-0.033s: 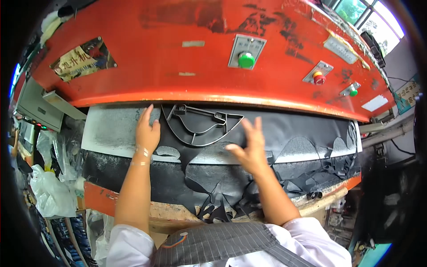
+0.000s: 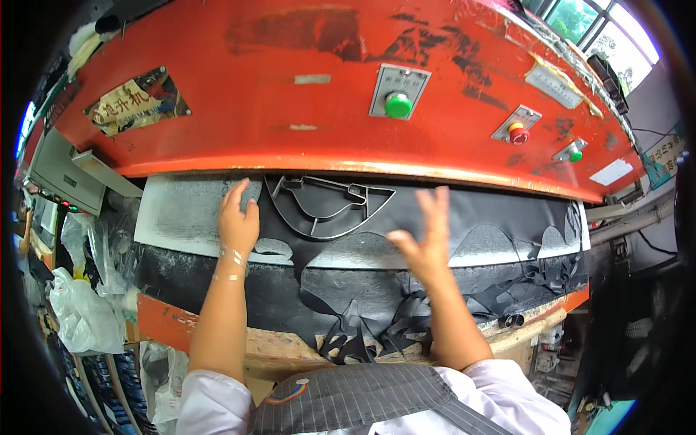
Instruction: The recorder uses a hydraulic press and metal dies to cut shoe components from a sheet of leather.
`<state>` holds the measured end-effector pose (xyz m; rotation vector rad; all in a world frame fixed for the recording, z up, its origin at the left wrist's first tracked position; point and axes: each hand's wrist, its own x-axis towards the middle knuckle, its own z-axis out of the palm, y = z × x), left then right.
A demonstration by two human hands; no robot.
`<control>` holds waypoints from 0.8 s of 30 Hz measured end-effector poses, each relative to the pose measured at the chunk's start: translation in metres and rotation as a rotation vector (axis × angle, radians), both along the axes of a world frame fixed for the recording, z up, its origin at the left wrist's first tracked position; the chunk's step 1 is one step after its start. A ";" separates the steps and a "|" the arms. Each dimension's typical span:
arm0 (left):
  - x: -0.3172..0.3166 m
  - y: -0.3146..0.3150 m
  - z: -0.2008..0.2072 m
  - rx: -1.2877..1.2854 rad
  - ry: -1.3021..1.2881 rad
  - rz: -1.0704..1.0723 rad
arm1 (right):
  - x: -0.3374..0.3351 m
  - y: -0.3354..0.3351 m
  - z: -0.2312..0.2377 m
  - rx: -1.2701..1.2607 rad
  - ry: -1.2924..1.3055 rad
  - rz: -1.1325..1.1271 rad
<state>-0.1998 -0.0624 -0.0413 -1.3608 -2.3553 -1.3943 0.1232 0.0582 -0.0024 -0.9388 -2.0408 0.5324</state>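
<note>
A metal cutting die (image 2: 319, 217), a curved frame with inner struts, lies on a black sheet of leather-like material (image 2: 478, 210) under the lower edge of a red press. My left hand (image 2: 238, 221) is to the left of the die, fingers stretched forward over the pale cutting board (image 2: 174, 217), holding nothing. My right hand (image 2: 426, 243) is off the die's right tip, apart from it, thumb and fingers spread and nothing in them. Whether either hand touches the surface below I cannot tell. Rounded cut-outs run along the sheet's near edge.
The red press beam (image 2: 290, 109) spans the far side, with a green button (image 2: 398, 105), a red knob (image 2: 518, 133) and a smaller green button (image 2: 576, 156). Black offcut strips (image 2: 413, 319) trail over the near edge. White plastic bags (image 2: 85, 312) hang at the left.
My right hand has moved right, away from the die's tip. My left hand has shifted slightly nearer to me. The die stays in its place on the sheet.
</note>
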 end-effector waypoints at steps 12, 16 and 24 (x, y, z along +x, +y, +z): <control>0.163 0.120 0.191 0.131 0.159 -0.604 | 0.200 0.248 0.151 0.127 1.014 -0.705; 0.149 0.122 0.187 -0.006 0.228 -0.500 | 0.184 0.247 0.142 0.265 0.665 -0.822; 0.142 -0.084 0.078 -0.549 0.007 -0.412 | 0.215 0.174 0.160 0.373 0.675 -0.590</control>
